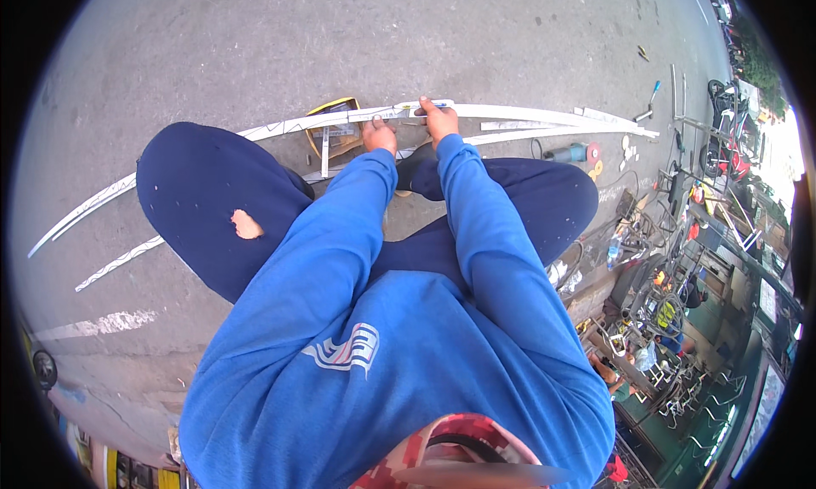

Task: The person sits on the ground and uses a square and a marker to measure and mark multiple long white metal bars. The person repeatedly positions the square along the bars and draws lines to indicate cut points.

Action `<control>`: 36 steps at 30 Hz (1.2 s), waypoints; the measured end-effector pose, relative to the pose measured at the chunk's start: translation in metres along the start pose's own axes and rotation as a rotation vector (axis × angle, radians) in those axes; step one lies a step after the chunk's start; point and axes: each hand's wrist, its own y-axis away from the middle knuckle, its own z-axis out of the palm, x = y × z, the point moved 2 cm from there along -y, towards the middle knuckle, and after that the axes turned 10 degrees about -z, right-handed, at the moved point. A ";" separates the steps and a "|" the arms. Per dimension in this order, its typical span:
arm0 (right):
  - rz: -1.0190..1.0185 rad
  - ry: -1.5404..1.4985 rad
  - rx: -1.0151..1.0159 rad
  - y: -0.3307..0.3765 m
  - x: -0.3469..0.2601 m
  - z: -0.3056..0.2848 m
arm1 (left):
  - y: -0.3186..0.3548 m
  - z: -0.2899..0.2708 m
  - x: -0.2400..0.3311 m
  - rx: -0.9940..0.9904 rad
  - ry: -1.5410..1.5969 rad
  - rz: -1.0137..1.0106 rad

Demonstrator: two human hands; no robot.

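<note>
A long white bar lies across the ground in front of me, seeming to curve toward both ends. My left hand is closed at its near edge, fingertips on a narrow pale strip along the bar. Just right of it, my right hand is bent over the same bar. Between its thumb and fingers shows a small white-and-blue object, too small to name. Beneath the bar, left of my hands, sits a yellow-rimmed box with a dark inside, crossed by a short white piece.
My knees spread on both sides of the work. More white bars lie at right, beside a teal power tool. Another white bar extends at lower left. A blue-handled tool lies farther right. Cables, metal frames and a motorcycle crowd the right side.
</note>
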 end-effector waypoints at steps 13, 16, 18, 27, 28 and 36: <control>-0.186 0.322 -0.069 0.004 -0.028 -0.004 | -0.019 0.011 -0.021 0.055 0.047 0.046; -0.267 0.514 -0.241 -0.002 -0.050 0.003 | -0.017 0.010 -0.021 0.120 -0.013 0.115; -0.257 0.700 -0.385 -0.007 -0.066 0.012 | -0.014 0.010 -0.019 0.131 0.004 0.103; -0.416 1.160 -0.530 -0.008 -0.102 0.042 | -0.008 0.015 -0.018 0.109 0.151 0.028; -0.430 1.137 -0.506 -0.011 -0.101 0.040 | -0.010 0.015 -0.021 0.079 0.203 0.044; -0.627 1.104 -0.251 -0.037 -0.076 -0.018 | -0.030 0.024 -0.047 0.158 0.163 0.104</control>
